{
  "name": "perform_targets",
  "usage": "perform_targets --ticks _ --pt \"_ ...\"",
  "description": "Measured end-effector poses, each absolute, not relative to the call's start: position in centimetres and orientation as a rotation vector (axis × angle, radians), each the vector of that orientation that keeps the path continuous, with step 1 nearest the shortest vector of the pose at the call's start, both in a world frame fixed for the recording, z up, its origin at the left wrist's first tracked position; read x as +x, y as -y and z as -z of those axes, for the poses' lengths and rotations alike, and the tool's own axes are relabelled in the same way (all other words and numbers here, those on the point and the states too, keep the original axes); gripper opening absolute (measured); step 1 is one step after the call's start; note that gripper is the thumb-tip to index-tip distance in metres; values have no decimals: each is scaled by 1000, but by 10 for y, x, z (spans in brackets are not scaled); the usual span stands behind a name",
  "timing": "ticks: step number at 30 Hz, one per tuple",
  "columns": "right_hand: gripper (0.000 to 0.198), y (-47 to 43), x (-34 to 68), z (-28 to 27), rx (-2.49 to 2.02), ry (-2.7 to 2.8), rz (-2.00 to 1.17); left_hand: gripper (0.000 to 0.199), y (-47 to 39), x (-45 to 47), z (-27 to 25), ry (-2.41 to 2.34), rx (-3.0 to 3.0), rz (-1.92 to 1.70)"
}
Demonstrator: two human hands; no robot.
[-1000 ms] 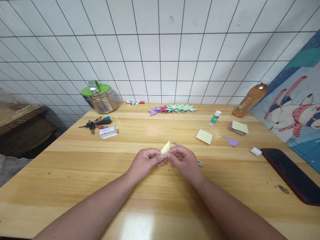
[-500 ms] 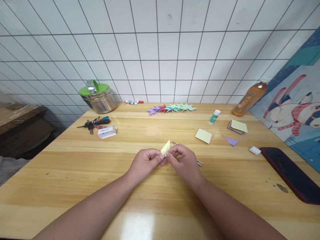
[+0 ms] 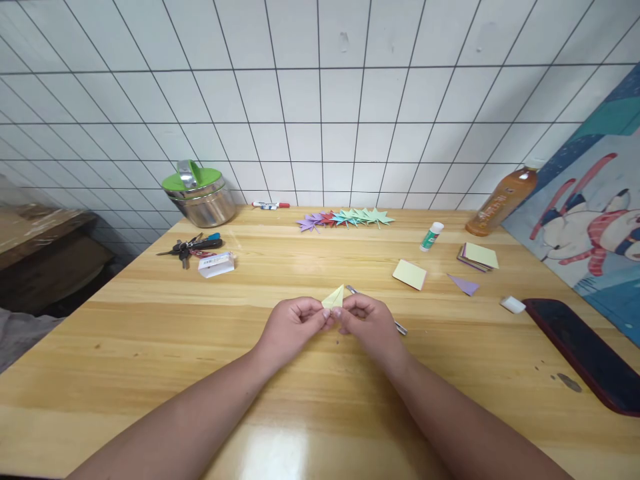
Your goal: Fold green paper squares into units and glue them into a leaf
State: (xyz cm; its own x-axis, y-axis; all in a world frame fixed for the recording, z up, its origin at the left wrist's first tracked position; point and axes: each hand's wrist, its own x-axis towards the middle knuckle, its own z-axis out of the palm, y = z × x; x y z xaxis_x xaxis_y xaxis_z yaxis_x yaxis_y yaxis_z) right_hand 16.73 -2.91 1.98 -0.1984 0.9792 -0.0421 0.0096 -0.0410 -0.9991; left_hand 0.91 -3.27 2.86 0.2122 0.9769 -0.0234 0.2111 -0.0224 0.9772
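Note:
Between my hands is a small folded piece of pale yellow paper (image 3: 334, 297), its pointed tip facing up and away from me. My left hand (image 3: 295, 323) pinches its lower left part with thumb and fingers. From the other side, my right hand (image 3: 369, 323) is closed on the lower right part, the two thumbs nearly meeting. Fingers cover the paper's lower edge. Partly hidden under my right hand lies a thin metal tool (image 3: 401, 329), its kind not clear. Farther back, folded paper leaves (image 3: 345, 219) in purple, red, blue and green overlap in a row.
On the right are yellow paper squares (image 3: 410, 274), a paper stack (image 3: 479, 256), a purple paper piece (image 3: 464, 285), a glue stick (image 3: 431, 237), an eraser (image 3: 513, 305), a phone (image 3: 585, 353) and a bottle (image 3: 503, 200). Keys (image 3: 193, 247), a small box (image 3: 217, 265) and a steel pot (image 3: 203, 200) stand left.
The yellow paper has turned slightly in my fingers, so more of its folded face shows. Both hands keep their pinch in nearly the same place. The whole view has shifted a little.

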Motion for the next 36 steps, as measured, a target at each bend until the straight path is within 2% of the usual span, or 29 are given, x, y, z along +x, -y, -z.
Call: perform_targets --ticks 8,16,29,36 --pt "22 28 169 -21 -1266 1377 -1172 23 33 9 -30 -1246 1610 -872" --pt "20 25 172 -18 -1203 1300 -1417 19 28 3 -25 -1247 1457 -929" --pt "14 25 173 -20 -1221 1546 -1210 20 28 5 -22 -1182 1415 -909" --pt "11 23 178 -16 -1314 1741 -992 18 25 3 -22 -1134 1422 -914"
